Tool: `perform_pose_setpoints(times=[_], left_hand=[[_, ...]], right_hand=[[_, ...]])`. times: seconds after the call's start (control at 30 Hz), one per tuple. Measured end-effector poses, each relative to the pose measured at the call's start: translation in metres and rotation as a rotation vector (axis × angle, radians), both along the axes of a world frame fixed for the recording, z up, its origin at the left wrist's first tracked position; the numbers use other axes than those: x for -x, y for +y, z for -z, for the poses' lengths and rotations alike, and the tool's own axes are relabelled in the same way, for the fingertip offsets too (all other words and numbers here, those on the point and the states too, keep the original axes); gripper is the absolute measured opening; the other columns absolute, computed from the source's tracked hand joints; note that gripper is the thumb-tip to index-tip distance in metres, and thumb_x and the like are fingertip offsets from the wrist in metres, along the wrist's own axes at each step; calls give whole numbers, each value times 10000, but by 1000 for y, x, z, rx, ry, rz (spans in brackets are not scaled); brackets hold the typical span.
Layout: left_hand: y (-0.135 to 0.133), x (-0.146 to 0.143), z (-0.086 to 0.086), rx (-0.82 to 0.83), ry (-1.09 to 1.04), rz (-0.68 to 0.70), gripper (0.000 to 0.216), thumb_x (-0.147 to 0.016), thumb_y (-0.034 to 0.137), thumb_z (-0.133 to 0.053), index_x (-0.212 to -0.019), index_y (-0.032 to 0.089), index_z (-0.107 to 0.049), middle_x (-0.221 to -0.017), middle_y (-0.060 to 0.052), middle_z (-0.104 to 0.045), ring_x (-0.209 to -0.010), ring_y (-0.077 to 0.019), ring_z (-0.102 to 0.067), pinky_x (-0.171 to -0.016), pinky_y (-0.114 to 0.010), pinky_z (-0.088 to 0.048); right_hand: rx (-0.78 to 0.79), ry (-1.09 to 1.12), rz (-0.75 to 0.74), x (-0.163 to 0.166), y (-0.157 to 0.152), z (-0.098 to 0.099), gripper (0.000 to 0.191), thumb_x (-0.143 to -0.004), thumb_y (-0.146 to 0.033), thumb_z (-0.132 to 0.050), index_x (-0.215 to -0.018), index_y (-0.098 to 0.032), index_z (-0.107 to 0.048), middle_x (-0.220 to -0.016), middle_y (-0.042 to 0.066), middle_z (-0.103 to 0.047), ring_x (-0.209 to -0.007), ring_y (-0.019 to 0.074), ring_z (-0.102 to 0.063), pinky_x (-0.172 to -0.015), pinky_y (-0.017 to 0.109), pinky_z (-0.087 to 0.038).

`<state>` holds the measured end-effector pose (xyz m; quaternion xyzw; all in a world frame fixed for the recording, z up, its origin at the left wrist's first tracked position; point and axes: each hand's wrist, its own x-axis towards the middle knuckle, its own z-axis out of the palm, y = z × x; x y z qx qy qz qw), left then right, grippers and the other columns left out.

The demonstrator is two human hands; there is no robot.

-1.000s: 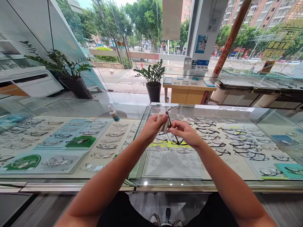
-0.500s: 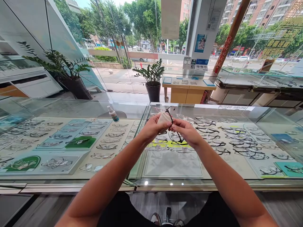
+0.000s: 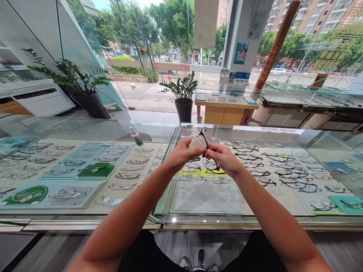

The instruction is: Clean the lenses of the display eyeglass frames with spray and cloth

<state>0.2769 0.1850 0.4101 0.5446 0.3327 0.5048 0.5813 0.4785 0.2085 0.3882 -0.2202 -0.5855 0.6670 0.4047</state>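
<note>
Above the glass counter, my left hand (image 3: 183, 153) is closed on a pale cleaning cloth (image 3: 197, 142), which is folded around part of a pair of dark-framed eyeglasses (image 3: 205, 137). My right hand (image 3: 222, 156) pinches the same eyeglasses at the frame, close to my left fingertips. One dark temple arm points up and away from me; another dark part hangs down near my right palm. The cloth and fingers hide the lens on the left side.
A glass display counter (image 3: 167, 218) spans the view, with rows of eyeglasses (image 3: 293, 173) inside. On its top, left of my hands, stands a small spray bottle (image 3: 136, 136). Beyond are a potted plant (image 3: 183, 109) and a wooden cabinet (image 3: 224, 114).
Both hands stay together on the eyeglasses and cloth. The eyeglasses have shifted and tilted very slightly; the grip is the same.
</note>
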Motion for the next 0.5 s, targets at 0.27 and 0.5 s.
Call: perform_pose_setpoints(times=[0.27,0.5], left_hand=[[-4,-11,0,-70,-35,-80,487,-657,430,-1045,-865,134,-719,-678,-16,-724,-567,-112,-619,-527,-208,-427],[-3,-20,6,-100,-89,-126,563,-760,634,-958,-799,161,-654,-610,-10,-686,-506,-124,-607,-490,-224,-439]], right_hand=[[9,20,-19,1,-2,2,395,-797,-551,-935,-948,-207,-810,-908,24,-710,-884,180,-567,-851,345,-409],[-37,6,-40,6,-7,4,394,-829,-566,-908,-901,-209,-757,-905,20,-712,-887,181,-565,-879,351,-438]])
